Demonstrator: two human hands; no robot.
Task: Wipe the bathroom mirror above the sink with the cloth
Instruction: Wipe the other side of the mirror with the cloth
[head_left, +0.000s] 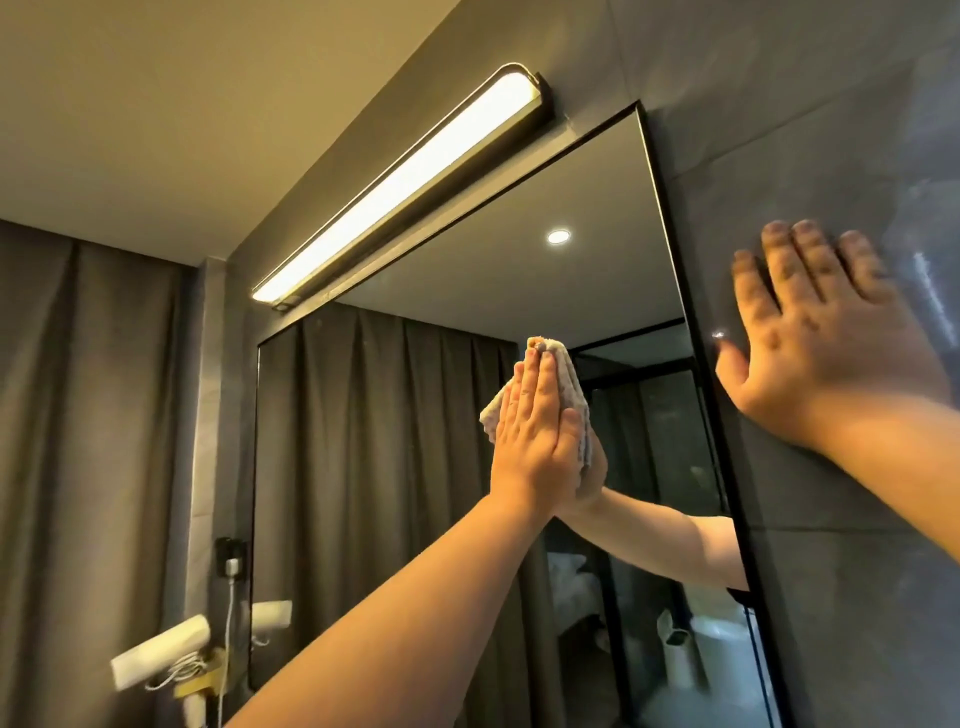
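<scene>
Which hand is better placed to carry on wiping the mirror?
Left. The left hand presses the cloth flat against the mirror; the right hand rests flat on the wall.

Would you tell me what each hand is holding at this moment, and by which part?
The left hand presses the folded cloth flat against the mirror. The right hand holds nothing, resting on the wall.
</scene>
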